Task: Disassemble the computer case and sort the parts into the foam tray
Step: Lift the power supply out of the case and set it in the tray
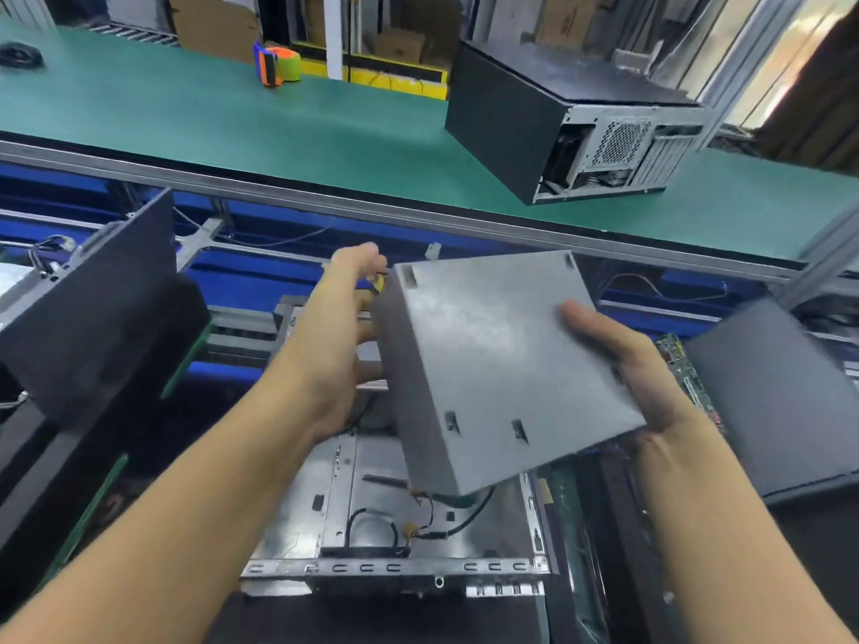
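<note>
A grey metal box, the power supply unit, is held tilted in the air above the opened computer case. My right hand grips its right edge, thumb on top. My left hand holds its left side, fingers curled behind it near yellow wires. The open case lies flat below, showing a bare metal floor and black cables. Dark foam blocks stand at the left.
A second black computer case lies on the green conveyor belt beyond. An orange-and-green tape dispenser stands farther back. A dark panel and a green circuit board sit at the right.
</note>
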A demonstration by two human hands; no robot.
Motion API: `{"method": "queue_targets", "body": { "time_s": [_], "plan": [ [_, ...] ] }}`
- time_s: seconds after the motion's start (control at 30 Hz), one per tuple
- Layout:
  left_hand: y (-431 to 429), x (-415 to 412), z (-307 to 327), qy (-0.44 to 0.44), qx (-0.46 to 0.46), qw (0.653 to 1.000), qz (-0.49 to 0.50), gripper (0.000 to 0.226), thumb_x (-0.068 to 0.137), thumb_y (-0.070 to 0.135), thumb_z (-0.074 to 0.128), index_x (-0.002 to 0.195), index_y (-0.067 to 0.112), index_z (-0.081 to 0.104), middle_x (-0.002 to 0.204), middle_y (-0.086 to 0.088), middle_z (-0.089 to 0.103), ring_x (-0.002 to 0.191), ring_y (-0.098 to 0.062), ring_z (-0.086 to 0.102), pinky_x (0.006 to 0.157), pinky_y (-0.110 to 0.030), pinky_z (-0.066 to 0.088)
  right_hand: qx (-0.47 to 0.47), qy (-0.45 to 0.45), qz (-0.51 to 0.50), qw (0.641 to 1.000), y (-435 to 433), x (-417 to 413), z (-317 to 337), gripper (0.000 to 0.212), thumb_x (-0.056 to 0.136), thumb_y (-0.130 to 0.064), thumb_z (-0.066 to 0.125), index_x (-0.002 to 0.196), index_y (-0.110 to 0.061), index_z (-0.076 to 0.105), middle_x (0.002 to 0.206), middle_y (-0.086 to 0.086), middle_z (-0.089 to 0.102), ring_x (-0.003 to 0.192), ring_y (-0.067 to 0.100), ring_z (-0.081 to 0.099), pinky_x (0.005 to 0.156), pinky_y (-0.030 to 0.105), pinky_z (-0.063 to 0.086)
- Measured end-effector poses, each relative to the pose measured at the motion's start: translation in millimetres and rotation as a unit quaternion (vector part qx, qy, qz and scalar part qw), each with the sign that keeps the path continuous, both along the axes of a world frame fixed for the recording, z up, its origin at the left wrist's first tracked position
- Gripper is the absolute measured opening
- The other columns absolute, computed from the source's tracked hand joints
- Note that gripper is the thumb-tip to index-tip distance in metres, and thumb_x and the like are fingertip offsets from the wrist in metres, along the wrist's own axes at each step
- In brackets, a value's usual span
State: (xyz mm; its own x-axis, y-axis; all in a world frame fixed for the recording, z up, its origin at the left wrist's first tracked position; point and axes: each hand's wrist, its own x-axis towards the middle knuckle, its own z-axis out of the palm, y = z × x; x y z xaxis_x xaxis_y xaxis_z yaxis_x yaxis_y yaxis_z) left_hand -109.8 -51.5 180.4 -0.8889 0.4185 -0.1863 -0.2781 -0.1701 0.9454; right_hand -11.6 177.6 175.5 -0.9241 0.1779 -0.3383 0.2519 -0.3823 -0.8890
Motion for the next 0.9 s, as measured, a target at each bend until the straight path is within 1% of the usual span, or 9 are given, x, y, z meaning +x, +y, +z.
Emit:
{"method": "queue_targets", "body": {
  "time_s": [0.1,0.2,0.3,0.4,0.5,0.57,0.7,0.8,0.9],
  "plan": [
    [9.2,-22.6,-10.2,-0.042,0.052,0.995,-0.07,0.038,0.096,0.042,0.039,0.107,0.022,0.07,0.106,-0.011,0.06,0.079,-0.025,0.06,0.06,-0.034,0.055,-0.014,0.01,-0.04,0.999,17.5,12.8,3.9,0.031,0.065,-0.036,0.073,0.08,-0.011,0.083,0.089,0.01,0.077,0.071,0.025,0.075,0.07,0.038,0.061],
    [35.8,-39.8,-31.6,0.026,-0.029,0.995,-0.096,0.034,0.098,0.024,0.042,0.12,0.029,0.066,0.115,-0.003,0.07,0.087,-0.017,0.07,0.062,-0.027,0.056,0.025,-0.008,-0.051,0.998,24.1,24.8,3.1,0.027,0.064,-0.037,0.073,0.073,-0.013,0.082,0.082,0.01,0.077,0.066,0.024,0.074,0.065,0.035,0.061],
    [59.4,-48.1,-61.9,0.076,-0.087,0.978,-0.175,0.043,0.096,0.005,0.045,0.128,0.031,0.061,0.119,-0.008,0.07,0.11,-0.027,0.066,0.068,-0.028,0.057,0.045,-0.016,-0.054,0.997,28.0,37.7,-4.1,0.016,0.061,-0.023,0.08,0.075,-0.015,0.082,0.079,0.011,0.077,0.062,0.024,0.073,0.057,0.033,0.061],
    [79.7,-60.0,-91.5,0.255,-0.241,0.912,-0.212,0.036,0.093,0.01,0.065,0.121,0.031,0.063,0.114,-0.01,0.068,0.107,-0.031,0.063,0.082,-0.04,0.055,0.035,0.017,-0.065,0.997,31.8,48.1,-14.5,0.023,0.076,-0.022,0.065,0.092,-0.018,0.081,0.088,0.011,0.077,0.069,0.024,0.075,0.057,0.032,0.059],
    [103.6,-70.1,-108.7,0.354,-0.363,0.842,-0.183,0.022,0.09,0.023,0.068,0.112,0.025,0.067,0.109,-0.014,0.058,0.1,-0.029,0.054,0.083,-0.036,0.046,0.051,0.036,-0.085,0.994,42.1,56.5,-26.4,0.041,0.08,-0.021,0.06,0.12,-0.012,0.066,0.099,0.012,0.076,0.079,0.026,0.075,0.066,0.034,0.06],
    [120.9,-72.0,-114.9,0.337,-0.372,0.849,-0.166,0.01,0.093,0.021,0.06,0.094,0.012,0.064,0.099,-0.017,0.061,0.093,-0.036,0.057,0.08,-0.042,0.046,0.086,0.035,-0.101,0.99,51.9,61.4,-31.8,0.058,0.08,-0.023,0.063,0.135,-0.011,0.055,0.11,0.014,0.074,0.089,0.03,0.073,0.076,0.039,0.059],
    [156.2,-74.0,-113.3,0.311,-0.375,0.866,-0.113,0.03,0.097,0.029,0.048,0.07,0.015,0.047,0.067,0.0,0.057,0.065,-0.019,0.05,0.055,-0.033,0.034,0.179,0.044,-0.144,0.972,78.8,67.6,-33.9,0.089,0.069,-0.034,0.082,0.149,-0.035,0.042,0.128,0.008,0.068,0.109,0.035,0.069,0.084,0.048,0.057],
    [183.2,-80.8,-104.5,0.301,-0.359,0.878,-0.095,0.032,0.094,0.03,0.05,0.068,0.013,0.044,0.061,-0.001,0.052,0.059,-0.019,0.046,0.053,-0.032,0.032,0.259,0.042,-0.188,0.947,102.0,64.5,-30.4,0.092,0.061,-0.043,0.086,0.142,-0.053,0.042,0.12,-0.007,0.07,0.104,0.02,0.072,0.073,0.032,0.06],
    [219.4,-77.6,-97.6,0.216,-0.304,0.919,-0.127,0.019,0.092,0.027,0.052,0.081,0.011,0.053,0.067,-0.002,0.05,0.062,-0.023,0.047,0.062,-0.034,0.039,0.296,0.052,-0.222,0.928,126.8,58.7,-29.5,0.085,0.062,-0.045,0.086,0.134,-0.061,0.044,0.124,-0.011,0.066,0.1,0.01,0.072,0.068,0.024,0.059]
  ]
}}
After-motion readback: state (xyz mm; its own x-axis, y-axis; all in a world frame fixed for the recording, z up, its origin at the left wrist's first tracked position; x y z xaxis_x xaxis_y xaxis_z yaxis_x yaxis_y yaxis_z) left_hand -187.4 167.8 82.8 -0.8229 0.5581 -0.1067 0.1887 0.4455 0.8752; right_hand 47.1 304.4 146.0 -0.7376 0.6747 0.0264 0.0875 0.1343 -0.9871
